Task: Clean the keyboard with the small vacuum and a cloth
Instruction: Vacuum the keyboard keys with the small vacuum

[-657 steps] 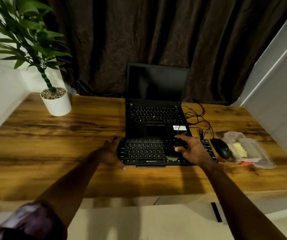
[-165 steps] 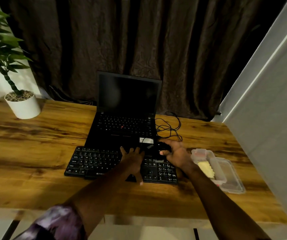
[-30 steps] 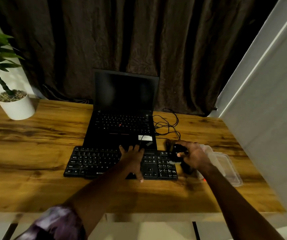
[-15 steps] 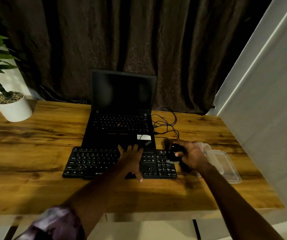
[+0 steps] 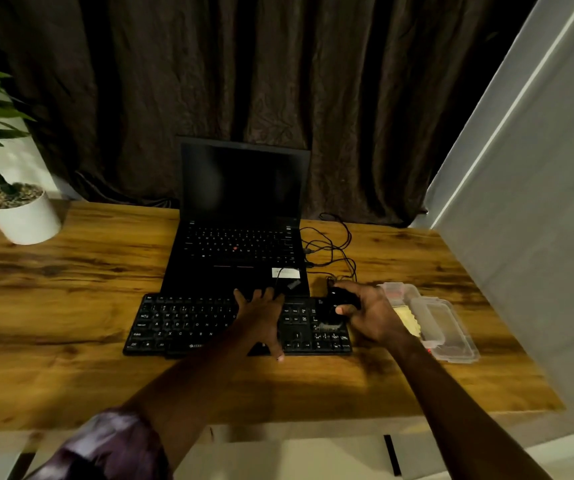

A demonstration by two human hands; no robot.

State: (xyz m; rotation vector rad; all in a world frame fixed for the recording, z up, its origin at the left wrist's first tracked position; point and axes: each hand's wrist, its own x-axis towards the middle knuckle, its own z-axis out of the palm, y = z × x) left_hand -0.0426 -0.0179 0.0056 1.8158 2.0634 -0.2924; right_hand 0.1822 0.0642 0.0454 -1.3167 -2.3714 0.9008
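While left hand (image 5: 261, 317) lies flat on keyboard (image 5: 188, 323), right hand (image 5: 372, 317) grips small vacuum (image 5: 342, 301).

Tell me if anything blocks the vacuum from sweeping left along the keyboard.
Yes: the left hand lies flat across the middle of the keyboard, directly left of the small vacuum that the right hand grips at the number-pad end. Nothing visible covers the number-pad keys beside it.
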